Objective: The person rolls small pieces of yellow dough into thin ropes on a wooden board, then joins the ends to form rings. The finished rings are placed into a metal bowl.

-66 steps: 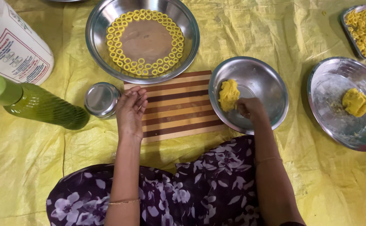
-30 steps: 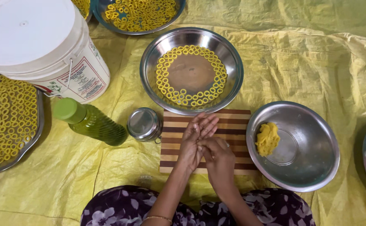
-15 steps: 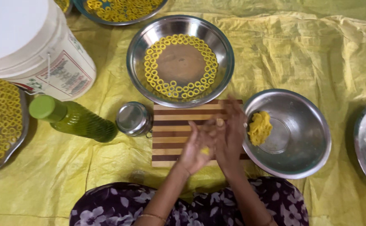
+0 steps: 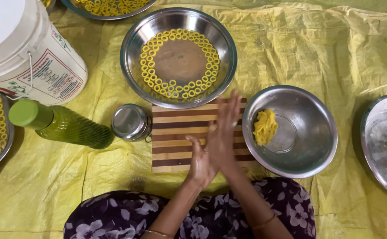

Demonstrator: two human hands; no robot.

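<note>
Rolling step: the left hand (image 4: 201, 161) and right hand (image 4: 223, 132) press flat palm to palm over the striped board (image 4: 175, 132), probably with a dough bit hidden between. Remaining dough (image 4: 264, 127) sits in the bowl (image 4: 308, 163) at three o'clock. Next, shaping needs care.

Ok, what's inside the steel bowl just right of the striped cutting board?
The steel bowl holds one lump of yellow dough against its left wall; the rest of the inside shows bare metal. What lies under the dough is covered.
</note>
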